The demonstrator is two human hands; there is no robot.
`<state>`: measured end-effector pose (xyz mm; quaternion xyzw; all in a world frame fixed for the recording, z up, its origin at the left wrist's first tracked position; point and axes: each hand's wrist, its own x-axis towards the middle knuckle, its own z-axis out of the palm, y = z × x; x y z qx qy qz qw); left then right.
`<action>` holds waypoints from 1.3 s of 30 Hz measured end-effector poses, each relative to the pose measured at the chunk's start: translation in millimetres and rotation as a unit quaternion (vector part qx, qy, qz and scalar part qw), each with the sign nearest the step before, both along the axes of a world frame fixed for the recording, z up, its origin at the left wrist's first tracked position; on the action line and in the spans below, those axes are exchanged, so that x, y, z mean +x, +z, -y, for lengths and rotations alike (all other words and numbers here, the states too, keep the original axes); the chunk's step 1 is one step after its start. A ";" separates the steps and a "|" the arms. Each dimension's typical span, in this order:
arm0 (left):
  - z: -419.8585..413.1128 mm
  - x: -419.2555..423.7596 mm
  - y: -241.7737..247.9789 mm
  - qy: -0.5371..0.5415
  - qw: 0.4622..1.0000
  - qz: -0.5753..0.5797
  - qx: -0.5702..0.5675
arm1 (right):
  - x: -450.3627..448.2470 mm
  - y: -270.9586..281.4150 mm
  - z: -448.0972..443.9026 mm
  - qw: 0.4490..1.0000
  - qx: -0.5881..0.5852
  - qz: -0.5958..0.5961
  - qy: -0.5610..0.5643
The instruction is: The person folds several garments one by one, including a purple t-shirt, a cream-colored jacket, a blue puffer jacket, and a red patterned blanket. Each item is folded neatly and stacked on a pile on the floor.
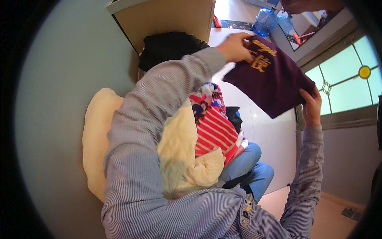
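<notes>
A dark purple cloth item with yellow lettering is held up in the air, spread between my two hands. Its upper left edge is pinched in my left hand, near the writing. At the lower right corner my right hand grips the cloth. Below, beside my lap, lie a red cloth with white stripes and a figure pattern, and a cream padded cloth. A small black item rests by the striped cloth.
Black fabric lies against a beige cabinet panel. A cream cushion stands by the grey wall at left. On the floor beyond is a blue water bottle, near a mirror. A patterned glass window is at right.
</notes>
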<state>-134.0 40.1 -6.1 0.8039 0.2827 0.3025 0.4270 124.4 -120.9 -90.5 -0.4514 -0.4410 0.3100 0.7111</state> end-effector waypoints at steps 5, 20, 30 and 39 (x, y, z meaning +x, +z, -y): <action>108.3 21.3 32.3 0.078 0.980 0.170 -0.073 | 60.6 55.4 44.3 0.996 0.003 0.060 0.071; 75.8 -47.3 -42.1 0.403 0.885 0.235 -0.002 | -0.9 75.0 -88.9 0.964 -0.087 0.219 0.119; 48.3 -20.7 -117.7 0.527 0.734 -0.103 0.416 | -72.9 -15.6 -103.4 0.695 0.183 0.695 0.005; 49.5 3.0 -189.3 0.477 0.812 -0.242 0.233 | -69.9 -63.9 -85.7 0.684 0.075 0.719 0.100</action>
